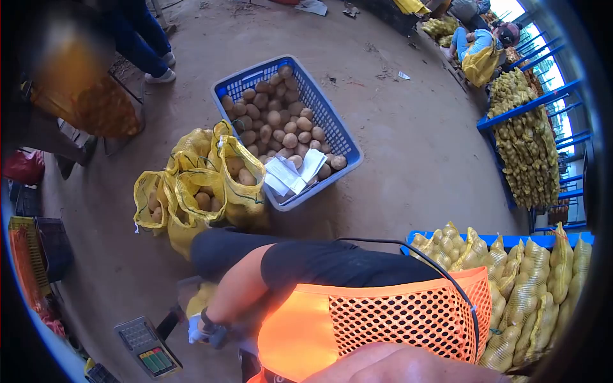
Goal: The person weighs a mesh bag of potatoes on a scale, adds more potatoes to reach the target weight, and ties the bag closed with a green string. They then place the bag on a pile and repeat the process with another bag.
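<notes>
The right hand is hanging low over the floor, a dark band showing at its wrist; fingers are blurring out, so can't tell whether they are closing on anything. Left hand isn't showing; a bare arm, seemingly the left, is running along the lower border. Nearest thing: a yellow sack, partly hiding behind the right forearm, lying just beside the hand on the side facing the open mesh sacks. Right is clearly the nearer hand; contact can't be told, nor the sack's long axis. A keypad panel is sitting on the hand's other flank, near it. The open sacks are standing upright, holding potatoes, by the long left edge of the blue crate, toward its lower-left corner. Loose potatoes are filling the crate; white papers are lying at its lower end.
</notes>
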